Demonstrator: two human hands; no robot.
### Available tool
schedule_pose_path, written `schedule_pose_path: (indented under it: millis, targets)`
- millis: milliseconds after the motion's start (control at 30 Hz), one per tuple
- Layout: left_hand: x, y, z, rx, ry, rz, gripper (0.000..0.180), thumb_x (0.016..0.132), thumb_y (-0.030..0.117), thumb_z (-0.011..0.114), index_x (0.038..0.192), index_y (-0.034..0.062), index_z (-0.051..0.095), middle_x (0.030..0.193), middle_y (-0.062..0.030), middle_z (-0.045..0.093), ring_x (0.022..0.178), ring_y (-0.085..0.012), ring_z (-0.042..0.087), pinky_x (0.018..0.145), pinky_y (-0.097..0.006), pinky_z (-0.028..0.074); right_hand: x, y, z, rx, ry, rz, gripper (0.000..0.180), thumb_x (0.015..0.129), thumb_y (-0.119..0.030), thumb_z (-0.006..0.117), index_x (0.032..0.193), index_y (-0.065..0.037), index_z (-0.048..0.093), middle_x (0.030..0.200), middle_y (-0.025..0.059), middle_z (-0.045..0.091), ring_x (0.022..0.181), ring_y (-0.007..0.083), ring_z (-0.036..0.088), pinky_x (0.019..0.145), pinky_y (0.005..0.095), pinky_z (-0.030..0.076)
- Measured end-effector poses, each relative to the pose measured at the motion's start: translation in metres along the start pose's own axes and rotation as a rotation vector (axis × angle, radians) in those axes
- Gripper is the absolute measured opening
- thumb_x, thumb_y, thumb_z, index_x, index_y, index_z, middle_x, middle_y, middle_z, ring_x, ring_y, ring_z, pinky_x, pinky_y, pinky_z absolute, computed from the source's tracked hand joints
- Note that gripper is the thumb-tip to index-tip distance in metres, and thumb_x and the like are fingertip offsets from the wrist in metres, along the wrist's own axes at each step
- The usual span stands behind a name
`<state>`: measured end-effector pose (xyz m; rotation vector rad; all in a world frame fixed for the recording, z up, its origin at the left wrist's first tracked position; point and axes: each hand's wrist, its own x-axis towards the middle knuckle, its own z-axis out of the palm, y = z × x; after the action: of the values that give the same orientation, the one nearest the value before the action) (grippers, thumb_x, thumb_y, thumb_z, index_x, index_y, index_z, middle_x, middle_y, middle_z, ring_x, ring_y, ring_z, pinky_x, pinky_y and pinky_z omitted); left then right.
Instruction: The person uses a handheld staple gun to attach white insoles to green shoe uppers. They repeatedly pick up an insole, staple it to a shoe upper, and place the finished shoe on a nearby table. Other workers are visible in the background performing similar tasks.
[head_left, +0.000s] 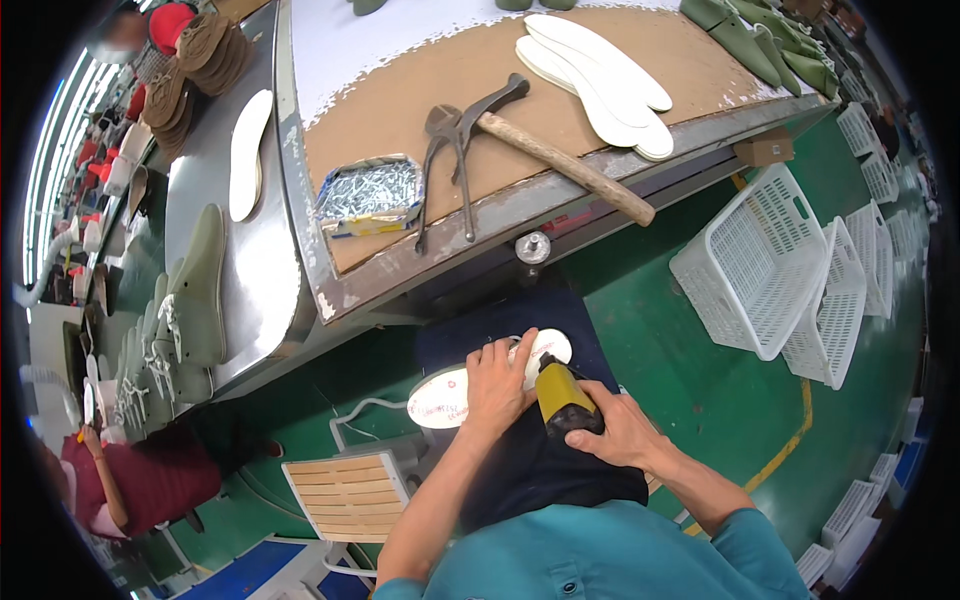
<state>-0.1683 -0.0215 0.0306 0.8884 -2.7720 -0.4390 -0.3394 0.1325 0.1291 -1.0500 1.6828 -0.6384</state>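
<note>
Across my lap lies a white insole (pixel 437 400) with red marks, its rounded ends to the left and upper right. My left hand (pixel 497 388) grips its narrow middle, fingers over the top. Whether a shoe last sits under it is hidden. In my right hand (pixel 622 425) is a yellow-and-black hand tool (pixel 563 395), tilted, its dark tip at the insole's upper right end. The exact kind of tool does not show, nor whether its tip touches. On the workbench (pixel 345 285) ahead are pincers (pixel 462 135), a wooden-handled hammer (pixel 570 160) and a box of nails (pixel 370 193).
Several white insoles (pixel 600 85) lie on the bench, with green shoe lasts (pixel 735 40) at the far right. More lasts (pixel 203 290) line the metal table at left. White plastic crates (pixel 755 260) stand right. A wooden-slatted chair (pixel 345 497) and a seated person (pixel 150 480) are at left.
</note>
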Motion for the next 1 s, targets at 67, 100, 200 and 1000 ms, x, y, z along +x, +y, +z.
schedule_pose_path:
  millis: [67, 100, 200, 1000]
  targets:
    - [0.001, 0.002, -0.002, -0.045, 0.000, -0.022, 0.089, 0.074, 0.037, 0.088, 0.151, 0.0169, 0.050, 0.121, -0.0111, 0.061, 0.108, -0.0288, 0.059, 0.093, -0.045, 0.042, 0.001, -0.005, 0.000, -0.013, -0.002, 0.058, 0.099, 0.081, -0.064, 0.076, 0.143, 0.007, 0.048, 0.109, 0.0330, 0.071, 0.106, 0.0480, 0.070, 0.094, 0.0502, 0.055]
    - [0.001, 0.002, -0.004, -0.067, 0.001, -0.033, 0.087, 0.075, 0.034, 0.087, 0.151, 0.0173, 0.050, 0.122, -0.0111, 0.061, 0.108, -0.0286, 0.059, 0.093, -0.045, 0.042, 0.002, -0.007, 0.002, -0.031, -0.014, 0.057, 0.098, 0.081, -0.064, 0.076, 0.143, 0.007, 0.048, 0.109, 0.0328, 0.071, 0.106, 0.0480, 0.070, 0.094, 0.0501, 0.055]
    - [0.001, 0.000, -0.010, -0.146, -0.074, -0.062, 0.070, 0.083, 0.014, 0.075, 0.149, 0.0124, 0.051, 0.127, -0.0148, 0.061, 0.117, -0.0331, 0.058, 0.098, -0.046, 0.042, 0.001, -0.011, 0.010, -0.095, -0.059, 0.044, 0.098, 0.081, -0.063, 0.076, 0.143, 0.007, 0.048, 0.110, 0.0324, 0.071, 0.106, 0.0478, 0.070, 0.096, 0.0499, 0.055]
    - [-0.127, -0.123, -0.021, -0.595, 0.272, -0.080, 0.094, 0.067, 0.006, 0.094, 0.147, 0.0077, 0.045, 0.149, -0.0189, 0.057, 0.135, -0.0396, 0.057, 0.112, -0.045, 0.050, 0.048, -0.063, 0.108, -0.252, -0.309, -0.065, 0.099, 0.077, -0.051, 0.083, 0.146, 0.008, 0.044, 0.116, 0.0301, 0.071, 0.105, 0.0427, 0.072, 0.096, 0.0458, 0.055]
